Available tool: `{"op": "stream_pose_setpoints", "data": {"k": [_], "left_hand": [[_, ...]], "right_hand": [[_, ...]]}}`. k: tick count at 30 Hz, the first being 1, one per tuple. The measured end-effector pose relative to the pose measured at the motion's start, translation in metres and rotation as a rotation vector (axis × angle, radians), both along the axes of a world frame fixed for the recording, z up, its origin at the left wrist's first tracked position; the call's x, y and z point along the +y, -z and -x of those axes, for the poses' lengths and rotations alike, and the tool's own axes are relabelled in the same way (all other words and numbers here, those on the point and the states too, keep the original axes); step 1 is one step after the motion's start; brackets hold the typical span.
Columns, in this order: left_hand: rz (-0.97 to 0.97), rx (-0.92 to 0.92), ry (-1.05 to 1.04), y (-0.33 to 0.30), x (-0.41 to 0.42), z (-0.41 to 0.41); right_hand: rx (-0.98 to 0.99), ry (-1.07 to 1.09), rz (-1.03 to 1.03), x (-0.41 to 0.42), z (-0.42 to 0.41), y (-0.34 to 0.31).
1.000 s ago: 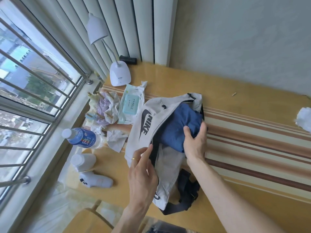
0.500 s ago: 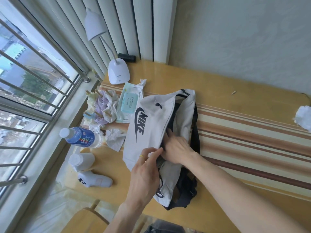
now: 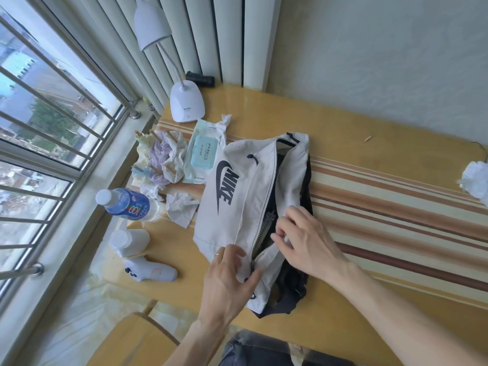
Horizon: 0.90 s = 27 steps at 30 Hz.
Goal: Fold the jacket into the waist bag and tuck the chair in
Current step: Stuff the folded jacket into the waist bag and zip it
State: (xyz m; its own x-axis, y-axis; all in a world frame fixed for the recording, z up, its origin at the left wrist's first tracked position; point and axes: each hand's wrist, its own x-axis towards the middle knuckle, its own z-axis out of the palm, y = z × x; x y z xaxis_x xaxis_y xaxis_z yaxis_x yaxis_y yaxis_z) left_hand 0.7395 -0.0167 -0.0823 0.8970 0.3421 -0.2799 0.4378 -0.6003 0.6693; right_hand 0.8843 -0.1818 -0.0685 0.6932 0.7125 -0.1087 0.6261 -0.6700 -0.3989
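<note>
waist bag (image 3: 239,196) flat on counter (image 3: 369,143) | left hand (image 3: 228,278) pinching bag's near edge | right hand (image 3: 303,239) pinching zipper-side fabric | striped right side free

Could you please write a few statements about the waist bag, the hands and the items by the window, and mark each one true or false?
1. The waist bag lies on the table. True.
2. The left hand is lifting the water bottle. False: it rests on the bag's near end, and the bottle lies untouched by the window.
3. The right hand is at the bag's zipper opening. True.
4. The wet wipes pack sits on top of the bag. False: it lies beside the bag, on the window side.
5. The desk lamp stands beyond the wipes. True.
</note>
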Motion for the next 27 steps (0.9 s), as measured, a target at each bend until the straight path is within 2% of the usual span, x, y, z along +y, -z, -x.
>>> {"op": "stream_pose_setpoints", "data": {"k": [3,7,10,12,15,17,20,25,27], "left_hand": [[0.024,0.029,-0.012,0.003,-0.007,0.009],[0.298,0.033,-0.229,-0.015,-0.007,0.007],[0.424,0.009,-0.216,-0.031,-0.003,0.01],[0.363,-0.024,-0.138,-0.033,0.002,0.014],[0.098,-0.028,0.019,-0.022,0.007,0.015],[-0.013,-0.061,0.052,-0.012,0.007,0.009],[-0.054,-0.088,0.007,-0.002,0.003,0.004],[-0.091,-0.025,-0.062,0.001,0.0,0.009],[-0.103,-0.012,-0.059,0.003,0.001,0.009]], "right_hand": [[0.099,-0.062,-0.04,0.008,0.025,-0.009],[0.199,-0.195,-0.027,0.015,0.053,-0.001],[0.215,-0.168,-0.121,0.022,0.059,0.002],[0.246,-0.125,-0.172,0.026,0.057,-0.001],[0.31,-0.036,-0.258,0.028,0.053,-0.015],[0.328,-0.038,-0.272,0.03,0.052,-0.023],[0.314,-0.063,-0.231,0.031,0.041,-0.031],[0.432,0.168,-0.183,0.03,-0.01,-0.038],[0.42,0.233,-0.173,0.033,-0.033,-0.035]]}}
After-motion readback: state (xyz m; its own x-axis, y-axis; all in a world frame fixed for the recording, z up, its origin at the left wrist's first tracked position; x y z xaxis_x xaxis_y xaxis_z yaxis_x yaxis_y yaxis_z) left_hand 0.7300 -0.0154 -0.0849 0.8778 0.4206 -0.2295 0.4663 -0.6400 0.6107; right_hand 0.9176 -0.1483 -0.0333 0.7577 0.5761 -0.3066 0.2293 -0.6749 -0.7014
